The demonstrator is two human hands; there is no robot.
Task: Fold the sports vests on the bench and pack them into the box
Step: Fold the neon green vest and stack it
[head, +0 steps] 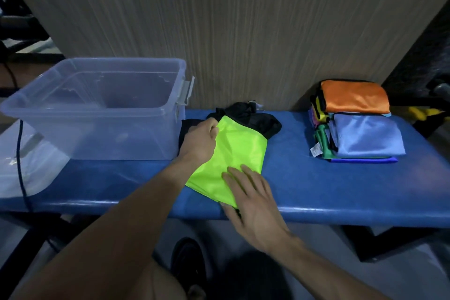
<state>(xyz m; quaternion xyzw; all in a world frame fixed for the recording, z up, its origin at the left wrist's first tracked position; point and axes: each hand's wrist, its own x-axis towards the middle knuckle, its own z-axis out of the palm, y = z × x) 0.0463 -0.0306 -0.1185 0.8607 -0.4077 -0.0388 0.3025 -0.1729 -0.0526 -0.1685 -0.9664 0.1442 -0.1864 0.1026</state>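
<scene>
One vest in work: lime-green vest point(229, 153) with black trim, mid-tabletop point(341, 190), just right of box point(97, 109)
Left grip point(202, 140): pinching vest's upper edge
Right grip point(253, 200): flat, fingers spread, pressing lower corner
Box: one, clear plastic
Folded pile point(358, 122): far right, orange on top

Lime-and-black vest point(231, 153) lies part-folded on blue bench point(316, 192) beside clear box point(97, 109).

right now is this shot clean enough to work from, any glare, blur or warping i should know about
Head view: dim overall, yet the neon vest and the folded stack read clearly; soft glare runs along the bench front edge; the clear box looks hazy; wide-angle warping bends the edges, and the floor at the bottom is dark and blurred.
</scene>
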